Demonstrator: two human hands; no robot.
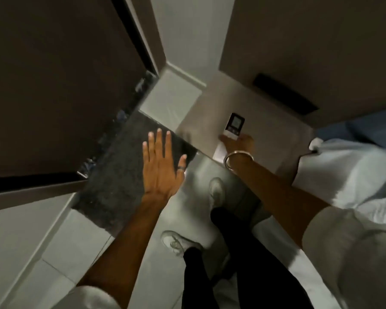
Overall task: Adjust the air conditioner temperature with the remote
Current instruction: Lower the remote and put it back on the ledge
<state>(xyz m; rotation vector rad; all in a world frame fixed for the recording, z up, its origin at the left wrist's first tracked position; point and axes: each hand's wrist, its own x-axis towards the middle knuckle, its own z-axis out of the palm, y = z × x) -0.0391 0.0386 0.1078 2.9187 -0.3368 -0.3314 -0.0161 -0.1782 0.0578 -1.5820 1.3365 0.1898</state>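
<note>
A white air-conditioner remote (234,126) with a dark screen lies on top of a beige bedside table (205,121). My right hand (239,144), a metal bangle on its wrist, reaches over the table's front edge and its fingers close around the remote's lower end. My left hand (159,162) hovers flat with fingers spread over a dark mat, holding nothing; a dark ring sits on its thumb. No air conditioner is in view.
A dark mat (120,175) lies on the pale tiled floor to the left of the table. A dark door or cabinet panel (54,85) fills the left. A bed with white sheets (348,170) stands at the right. My white shoes (216,190) are below.
</note>
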